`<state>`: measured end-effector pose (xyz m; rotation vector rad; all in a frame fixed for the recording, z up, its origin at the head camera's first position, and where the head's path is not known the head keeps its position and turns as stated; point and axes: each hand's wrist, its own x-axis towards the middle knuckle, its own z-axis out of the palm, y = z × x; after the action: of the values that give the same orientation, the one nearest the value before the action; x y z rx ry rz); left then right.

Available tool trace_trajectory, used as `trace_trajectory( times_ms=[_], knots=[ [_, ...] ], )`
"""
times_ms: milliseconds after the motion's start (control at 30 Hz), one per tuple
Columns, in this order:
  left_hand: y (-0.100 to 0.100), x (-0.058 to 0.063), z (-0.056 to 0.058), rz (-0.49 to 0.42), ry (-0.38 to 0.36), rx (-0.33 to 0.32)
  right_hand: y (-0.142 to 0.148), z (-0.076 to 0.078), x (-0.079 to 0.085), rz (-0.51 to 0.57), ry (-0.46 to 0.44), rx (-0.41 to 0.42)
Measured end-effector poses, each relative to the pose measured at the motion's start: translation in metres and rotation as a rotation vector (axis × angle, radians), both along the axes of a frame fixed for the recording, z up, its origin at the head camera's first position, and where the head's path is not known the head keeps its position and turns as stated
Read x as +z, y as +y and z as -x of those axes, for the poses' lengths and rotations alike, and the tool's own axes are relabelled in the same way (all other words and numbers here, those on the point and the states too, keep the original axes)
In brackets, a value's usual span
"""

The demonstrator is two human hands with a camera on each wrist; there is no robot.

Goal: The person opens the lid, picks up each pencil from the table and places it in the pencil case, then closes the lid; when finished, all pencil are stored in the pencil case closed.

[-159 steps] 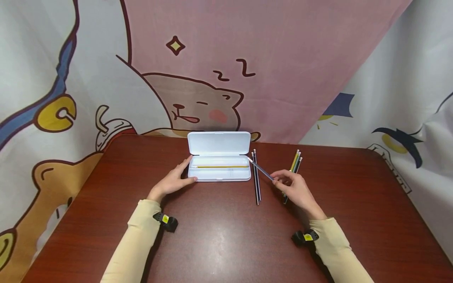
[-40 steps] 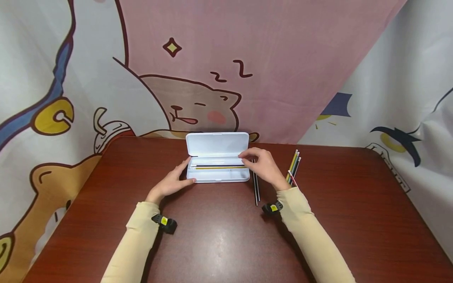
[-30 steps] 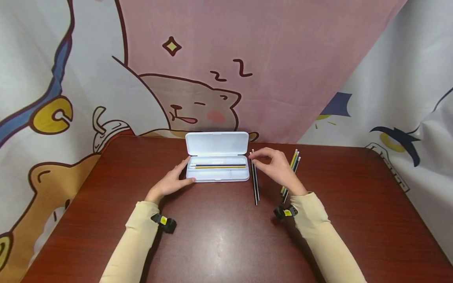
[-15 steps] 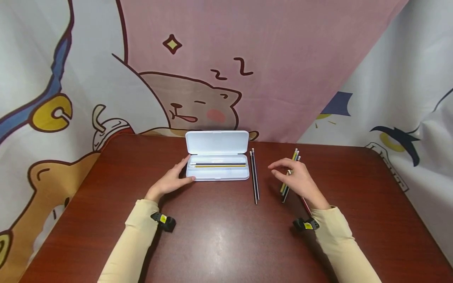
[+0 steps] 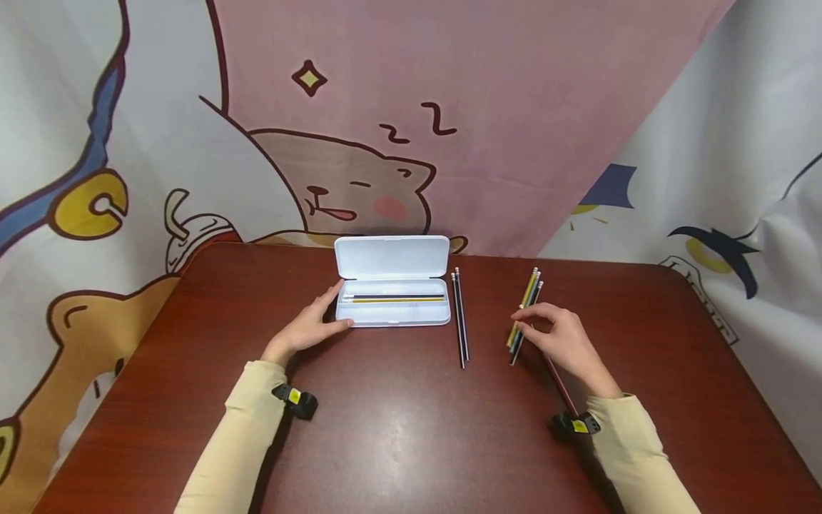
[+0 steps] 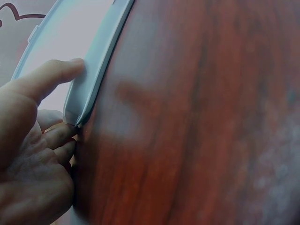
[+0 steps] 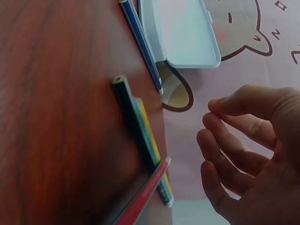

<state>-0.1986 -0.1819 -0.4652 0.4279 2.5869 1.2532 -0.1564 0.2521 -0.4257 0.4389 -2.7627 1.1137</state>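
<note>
A white pencil case (image 5: 393,322) stands with its lid up, holding a yellow pencil (image 5: 398,300) and a dark pencil (image 5: 394,295) side by side. My left hand (image 5: 308,330) holds its left end, thumb on the front rim and fingers round the corner. Over a small bunch of pencils (image 5: 532,285), yellow, blue-green and black, hovers my right hand (image 5: 568,346); its fingers are loosely bent, with nothing visible between them. In the right wrist view a red pencil (image 7: 143,197) slants across that bunch; the hand and wrist cover part of it in the head view.
Two dark pencils (image 5: 459,321) with white ends lie next to each other between the case and the bunch. The brown table (image 5: 385,442) ends at a cartoon-printed cloth (image 5: 514,143) just behind the case.
A dark pencil, held by my right hand earlier, now lies in the case beside the yellow one. That hand has come back right, over the bunch. My left hand stays at the case.
</note>
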Motion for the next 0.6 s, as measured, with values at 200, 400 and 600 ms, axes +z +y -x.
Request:
trace_trajectory(
  times_ms=[200, 400, 600],
  knots=[
    [0.0, 0.0, 0.0, 0.002, 0.003, 0.0, 0.012, -0.007, -0.005, -0.028, 0.023, -0.052],
    [0.0, 0.0, -0.001, 0.007, 0.001, 0.004, 0.027, -0.012, -0.013, -0.054, -0.01, -0.081],
    [0.001, 0.0, -0.001, 0.009, 0.003, 0.008, 0.038, -0.016, -0.019, -0.069, -0.044, -0.092]
  ],
)
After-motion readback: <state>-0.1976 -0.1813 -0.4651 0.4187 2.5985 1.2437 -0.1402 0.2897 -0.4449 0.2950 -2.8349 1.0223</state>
